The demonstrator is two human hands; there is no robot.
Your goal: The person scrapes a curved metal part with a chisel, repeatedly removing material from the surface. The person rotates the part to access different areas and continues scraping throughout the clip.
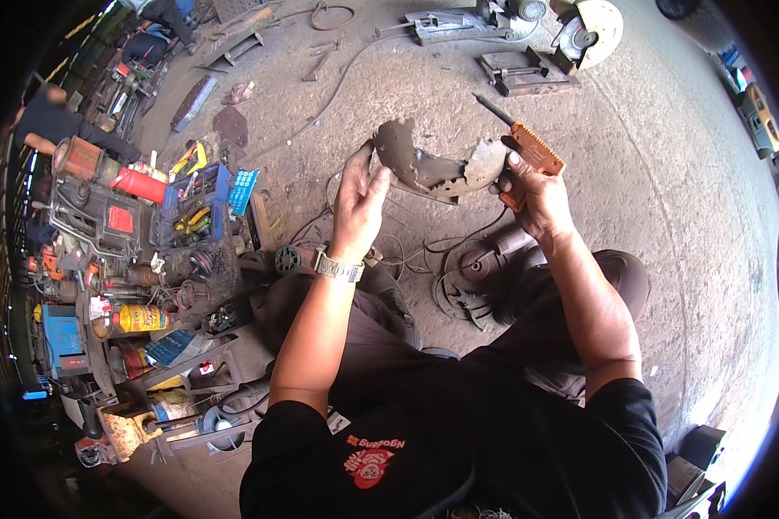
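Observation:
A curved, half-ring piece of rusty metal with ragged, torn edges is held up in front of me, its hollow side facing away. My left hand grips its left end, fingers mostly hidden behind the metal and thumb in front. At the other end, my right hand pinches the metal with the thumb on top. That same hand also has an orange-handled tool in it. A dark, narrow shaft points from this tool toward the far left; its exact kind I cannot tell.
A corded power tool, apparently an angle grinder, lies by my legs with looping cable. At left are a blue toolbox, a red cylinder and cluttered tools. A cut-off saw stands far right. A person works far left.

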